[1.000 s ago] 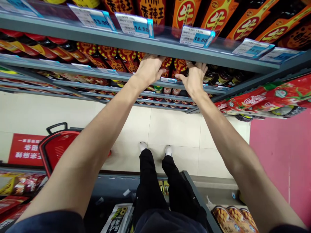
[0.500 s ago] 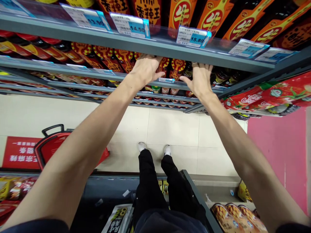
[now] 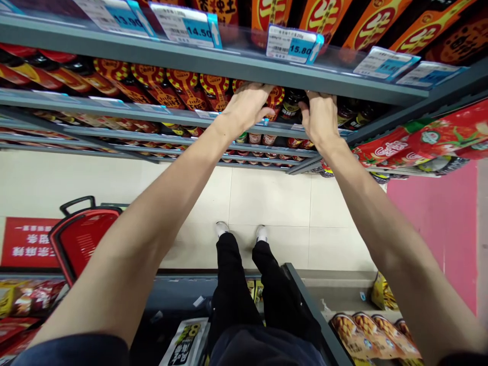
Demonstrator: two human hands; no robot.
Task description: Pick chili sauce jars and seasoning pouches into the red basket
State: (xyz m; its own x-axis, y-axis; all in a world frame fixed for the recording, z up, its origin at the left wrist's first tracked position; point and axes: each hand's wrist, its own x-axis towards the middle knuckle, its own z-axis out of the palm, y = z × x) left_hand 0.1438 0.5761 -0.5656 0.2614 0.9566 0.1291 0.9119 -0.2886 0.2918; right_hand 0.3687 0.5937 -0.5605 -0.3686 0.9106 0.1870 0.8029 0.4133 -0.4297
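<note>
My left hand (image 3: 249, 105) reaches onto the second shelf, over jars with red and yellow tops (image 3: 215, 90). Its thumb is stretched away from the fingers, and the fingertips disappear beneath the shelf above. To its right, my right hand (image 3: 321, 116) reaches into the same shelf, between a dark jar (image 3: 292, 105) and more dark jars (image 3: 348, 114). The right thumb lies close to the hand near the dark jar. The right fingertips are hidden behind the upper shelf edge (image 3: 229, 63), so whether they grip a jar cannot be seen.
Orange-labelled bottles (image 3: 322, 20) stand on the top shelf behind price tags (image 3: 294, 44). A red basket (image 3: 86, 236) is on the floor at left. Red packets (image 3: 412, 145) hang at the right end. Behind my legs is a low shelf with packaged food (image 3: 373, 335).
Both hands have shifted slightly right along the shelf. My right thumb, stretched out before, is now drawn in toward its hand. The view has moved a little.
</note>
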